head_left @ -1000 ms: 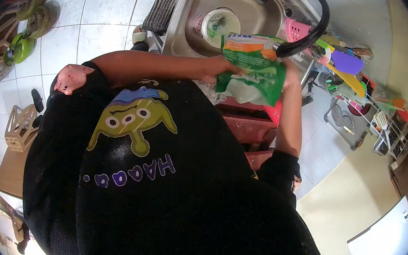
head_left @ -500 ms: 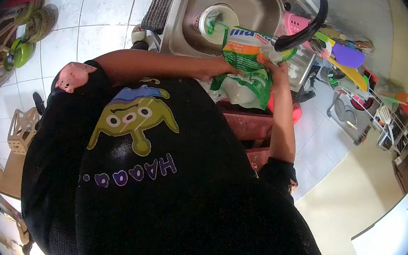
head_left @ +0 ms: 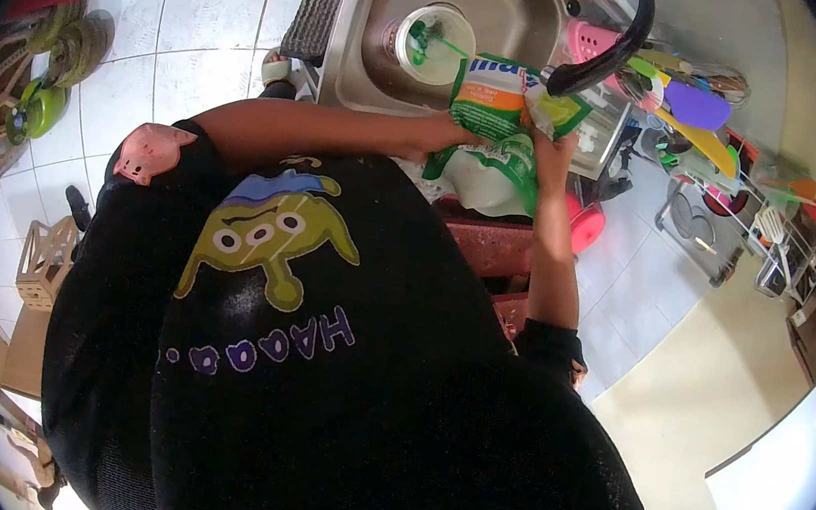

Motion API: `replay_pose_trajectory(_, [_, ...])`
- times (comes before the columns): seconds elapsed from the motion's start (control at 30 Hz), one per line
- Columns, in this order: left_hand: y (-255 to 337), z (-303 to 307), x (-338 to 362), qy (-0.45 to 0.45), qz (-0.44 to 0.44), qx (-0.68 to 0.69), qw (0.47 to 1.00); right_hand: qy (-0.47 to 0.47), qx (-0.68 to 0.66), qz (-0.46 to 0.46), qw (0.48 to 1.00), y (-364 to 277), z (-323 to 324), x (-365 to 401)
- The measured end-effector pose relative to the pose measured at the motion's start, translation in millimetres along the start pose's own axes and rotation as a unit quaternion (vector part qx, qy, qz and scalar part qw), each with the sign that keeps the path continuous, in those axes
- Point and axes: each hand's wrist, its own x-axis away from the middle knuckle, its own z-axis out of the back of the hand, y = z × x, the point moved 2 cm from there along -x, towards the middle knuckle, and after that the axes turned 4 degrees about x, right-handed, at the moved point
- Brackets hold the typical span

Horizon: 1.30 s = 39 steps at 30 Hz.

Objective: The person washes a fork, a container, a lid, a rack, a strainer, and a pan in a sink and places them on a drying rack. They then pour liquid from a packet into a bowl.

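Observation:
My left hand [head_left: 445,135] grips the lower left side of a green and white printed pouch [head_left: 490,113] with an orange band. On the pouch's right side, my right hand [head_left: 553,149] is closed round its edge. The pouch's lower part is bulging and white. A white tub [head_left: 466,32] stands in the steel sink [head_left: 501,9], just beyond the pouch, with green stuff inside. A thin green strand runs between the tub and the pouch's upper left corner; whether it is liquid cannot be made out.
A black faucet [head_left: 590,72] arches over the pouch from the right. Right of the sink are a pink basket [head_left: 589,42], a purple utensil [head_left: 696,108] and a wire rack [head_left: 780,259]. Red furniture [head_left: 489,251] is below the pouch. A grey woven stool [head_left: 313,14] stands left of the sink.
The pouch has tilted and shifted slightly right, and its upper right flap shows more. My right hand has moved slightly down. The green strand looks thinner.

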Motion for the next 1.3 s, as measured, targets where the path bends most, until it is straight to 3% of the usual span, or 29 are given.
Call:
replay_pose_trajectory(0.3, [-10, -2, -4, -0.021, -0.033, 0.016, 0.999, 0.038, 0.087, 0.054, 0.994, -7, 3, 8])
replay_pose_trajectory(0.57, [-20, -2, -10, 0.018, -0.046, -0.007, 0.999, 0.038, 0.146, 0.065, 0.986, -3, 8, 8])
replay_pose_trajectory(0.87, [-41, 14, -27, 0.024, -0.083, -0.025, 0.996, 0.059, 0.16, 0.066, 0.983, -19, 2, 11])
replay_pose_trajectory(1.0, [-34, 9, -22, 0.027, -0.078, -0.053, 0.995, 0.042, 0.101, 0.05, 0.993, -9, 6, 10])
replay_pose_trajectory(1.1, [-18, 16, -22, 0.038, -0.098, -0.27, 0.957, 0.026, 0.013, -0.013, 0.999, -1, 13, 11])
replay_pose_trajectory(1.2, [-7, 30, -30, 0.034, -0.154, -0.502, 0.85, -0.069, -0.027, -0.051, 0.996, 16, 36, 8])
replay_pose_trajectory(1.3, [-1, 43, -36, -0.006, -0.184, -0.529, 0.829, -0.026, -0.102, -0.147, 0.983, 38, 70, 12])
